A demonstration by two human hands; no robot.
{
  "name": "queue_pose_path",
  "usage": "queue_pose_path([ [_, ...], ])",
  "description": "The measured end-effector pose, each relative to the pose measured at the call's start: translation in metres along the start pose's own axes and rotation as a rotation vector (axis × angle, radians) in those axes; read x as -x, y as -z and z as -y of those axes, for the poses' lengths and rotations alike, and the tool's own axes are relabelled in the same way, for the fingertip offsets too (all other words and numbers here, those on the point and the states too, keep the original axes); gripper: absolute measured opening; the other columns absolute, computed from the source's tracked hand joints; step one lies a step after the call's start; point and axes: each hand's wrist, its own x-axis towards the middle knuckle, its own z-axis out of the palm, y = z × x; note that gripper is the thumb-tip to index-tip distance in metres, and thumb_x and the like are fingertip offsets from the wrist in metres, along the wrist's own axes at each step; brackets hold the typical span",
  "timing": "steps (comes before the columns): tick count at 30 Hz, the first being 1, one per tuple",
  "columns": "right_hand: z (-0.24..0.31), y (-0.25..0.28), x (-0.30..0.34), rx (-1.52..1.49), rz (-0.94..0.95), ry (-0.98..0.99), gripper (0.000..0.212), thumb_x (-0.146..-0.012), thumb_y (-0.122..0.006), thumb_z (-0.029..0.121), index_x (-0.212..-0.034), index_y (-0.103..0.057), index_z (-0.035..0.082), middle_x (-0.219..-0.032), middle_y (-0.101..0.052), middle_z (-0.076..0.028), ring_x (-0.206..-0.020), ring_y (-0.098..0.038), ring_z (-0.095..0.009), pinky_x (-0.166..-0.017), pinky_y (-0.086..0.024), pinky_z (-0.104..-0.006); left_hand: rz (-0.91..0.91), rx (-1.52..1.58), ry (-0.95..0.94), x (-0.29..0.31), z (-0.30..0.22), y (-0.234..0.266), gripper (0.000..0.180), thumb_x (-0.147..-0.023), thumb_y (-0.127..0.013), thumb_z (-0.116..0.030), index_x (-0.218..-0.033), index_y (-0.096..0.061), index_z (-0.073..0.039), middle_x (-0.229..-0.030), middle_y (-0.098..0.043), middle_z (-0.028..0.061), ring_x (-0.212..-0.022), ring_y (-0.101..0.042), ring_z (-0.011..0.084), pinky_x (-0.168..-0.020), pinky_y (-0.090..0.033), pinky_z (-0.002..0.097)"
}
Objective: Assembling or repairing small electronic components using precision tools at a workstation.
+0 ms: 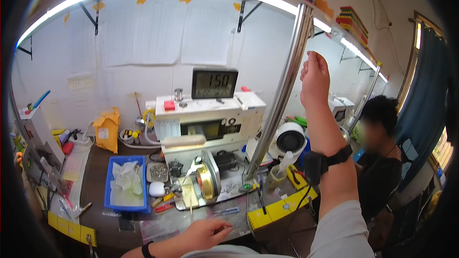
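My right hand (pixel 315 79) is raised high beside an upright metal post (pixel 279 95). Its fingers are pinched together at the top, and anything between them is too small to make out. A black strap with a small dark box (pixel 319 165) is wrapped around that forearm. Low at the front edge of the table, my left hand (pixel 205 235) has its thumb and forefinger apart and nothing in it. Just beyond it are clear plastic bags (pixel 165 222) and a blue-handled cutter (pixel 227 211). A white machine (pixel 210 114) with a gold wheel (pixel 205 181) stands behind them.
A blue tray (pixel 146 181) holding crumpled white plastic stands left of the machine, near a dish of small metal parts (pixel 158 172). Yellow edging strips (pixel 282 208) line the table front. A digital clock (pixel 214 83) tops the machine. Another person (pixel 380 162) sits at right.
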Motion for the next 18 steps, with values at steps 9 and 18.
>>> queue_pose_path([
  [9,-0.152,0.097,0.2,-0.549,-0.156,-0.905,0.015,-0.095,-0.052,0.028,-0.098,-0.053,0.013,-0.063,-0.036,0.006,-0.05,-0.03,-0.006,-0.044,-0.025,-0.0224,0.045,0.074,0.138,-0.003,0.001,0.006,0.023,-0.086,-0.063,-0.021,-0.101,-0.065,-0.004,-0.072,-0.064,0.0093,-0.061,-0.06,0.0177,-0.058,-0.047,0.0284],
  [18,-0.183,0.094,0.258,-0.241,-0.122,-1.059,0.018,-0.089,-0.062,0.024,-0.084,-0.05,0.013,-0.057,-0.03,0.008,-0.046,-0.025,-0.003,-0.041,-0.019,-0.0208,0.05,0.058,0.117,-0.013,0.009,-0.001,0.022,-0.086,-0.062,-0.02,-0.1,-0.066,-0.004,-0.072,-0.064,0.0097,-0.06,-0.06,0.0188,-0.058,-0.048,0.0289],
])
